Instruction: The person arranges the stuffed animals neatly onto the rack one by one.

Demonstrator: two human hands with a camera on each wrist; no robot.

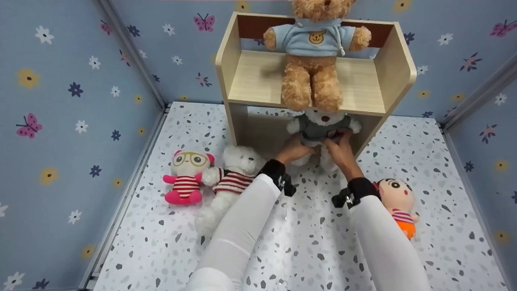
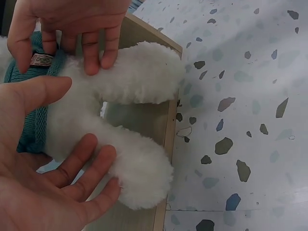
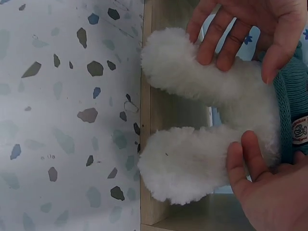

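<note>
A white teddy bear point(image 1: 305, 161) in a grey-green knitted sweater point(image 1: 316, 129) sits in the lower compartment of the wooden shelf. Its fluffy legs point(image 2: 142, 72) point out toward the shelf's front edge. My left hand point(image 1: 297, 150) is at the bear's side, thumb by the belly, with extended fingers point(image 2: 98, 168) touching one leg. On the other side my right hand point(image 1: 340, 149) has loosely straight fingers point(image 3: 252, 156) against the other leg, close to the sweater hem. A small label point(image 3: 301, 130) shows on the sweater. The bear's upper head is hidden behind a brown bear's feet.
The brown teddy bear point(image 1: 313, 76) in a blue hoodie sits on the upper shelf point(image 1: 258, 76). On the speckled floor lie a pink striped doll point(image 1: 186, 178) and a white bear in a striped sweater point(image 1: 234, 182) to the left, a doll in orange shorts point(image 1: 400, 198) to the right.
</note>
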